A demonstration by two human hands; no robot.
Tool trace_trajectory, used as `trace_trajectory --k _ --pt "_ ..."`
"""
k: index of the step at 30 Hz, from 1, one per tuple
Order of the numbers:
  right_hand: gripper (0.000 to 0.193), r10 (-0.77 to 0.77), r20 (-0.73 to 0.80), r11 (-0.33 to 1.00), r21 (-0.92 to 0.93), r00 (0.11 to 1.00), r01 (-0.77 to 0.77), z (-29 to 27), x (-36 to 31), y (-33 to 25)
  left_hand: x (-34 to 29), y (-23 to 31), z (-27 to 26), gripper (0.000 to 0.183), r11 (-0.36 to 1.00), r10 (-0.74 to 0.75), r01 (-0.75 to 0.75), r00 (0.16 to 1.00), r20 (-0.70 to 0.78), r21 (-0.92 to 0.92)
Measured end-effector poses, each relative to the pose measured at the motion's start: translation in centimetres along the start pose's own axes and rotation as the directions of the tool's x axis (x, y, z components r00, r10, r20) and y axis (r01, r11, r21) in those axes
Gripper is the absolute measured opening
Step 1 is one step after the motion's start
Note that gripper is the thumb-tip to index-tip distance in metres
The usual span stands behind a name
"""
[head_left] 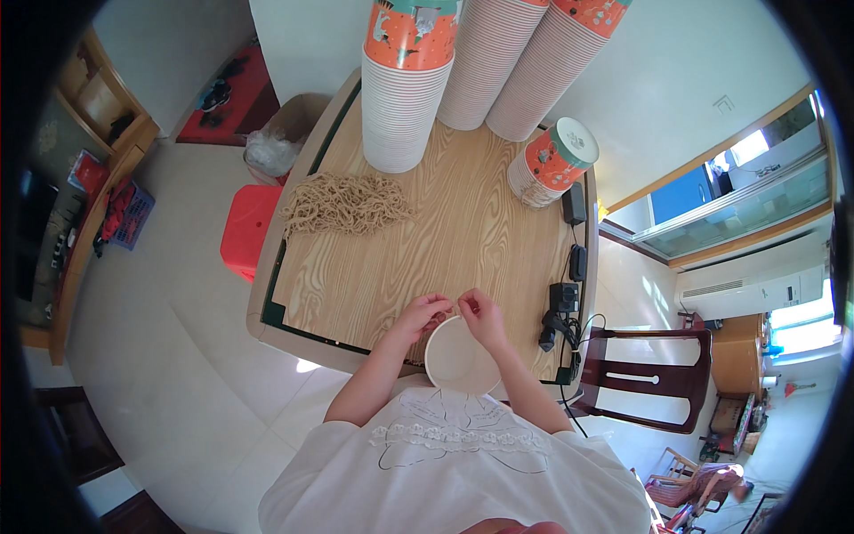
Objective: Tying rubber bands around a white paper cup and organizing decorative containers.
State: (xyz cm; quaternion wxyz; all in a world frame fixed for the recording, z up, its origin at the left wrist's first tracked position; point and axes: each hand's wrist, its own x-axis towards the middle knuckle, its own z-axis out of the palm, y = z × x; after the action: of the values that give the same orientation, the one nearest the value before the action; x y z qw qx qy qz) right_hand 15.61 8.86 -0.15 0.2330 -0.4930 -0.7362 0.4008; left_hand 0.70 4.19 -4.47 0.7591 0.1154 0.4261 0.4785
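Note:
A white paper bucket [458,358] sits at the table's near edge against my shirt, its open mouth facing up. At its far rim my left hand [425,316] has its fingertips pinched together. Close beside it, my right hand [481,317] is also pinched, its wrist over the bucket's right side. Whatever is between the fingertips is too small to make out. A bit of brown cord shows by the bucket's left side. Farther left lies a loose heap of tan cord pieces [345,205].
Tall stacks of nested paper buckets [405,116] stand at the table's back. An orange and green bucket [553,163] rests upside down at the right. Black adapters and cables [562,303] line the right edge. A red stool [246,230] and a dark wooden chair [649,377] flank the table.

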Motion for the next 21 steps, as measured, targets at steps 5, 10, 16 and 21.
trace_trajectory --k 5,10,16,21 --pt "0.011 0.053 0.058 0.992 -0.116 0.997 -0.046 0.0 0.3 0.1 -0.1 0.3 0.4 0.006 0.999 -0.009 0.009 1.000 0.012 0.039" --pt "0.010 -0.020 0.084 0.974 -0.222 0.996 0.039 0.0 0.2 -0.3 0.5 -0.3 -0.1 0.009 0.998 0.006 -0.006 1.000 -0.001 0.064" --pt "0.009 -0.091 0.046 0.994 0.067 0.995 0.088 0.0 -0.1 -0.8 0.9 -0.7 -0.3 0.014 0.999 -0.007 0.010 0.998 -0.057 0.049" --pt "0.008 -0.199 0.008 0.980 0.023 0.980 0.199 -0.1 -0.2 -0.7 0.5 -0.2 0.2 0.017 0.998 -0.033 0.037 0.996 -0.080 0.052"
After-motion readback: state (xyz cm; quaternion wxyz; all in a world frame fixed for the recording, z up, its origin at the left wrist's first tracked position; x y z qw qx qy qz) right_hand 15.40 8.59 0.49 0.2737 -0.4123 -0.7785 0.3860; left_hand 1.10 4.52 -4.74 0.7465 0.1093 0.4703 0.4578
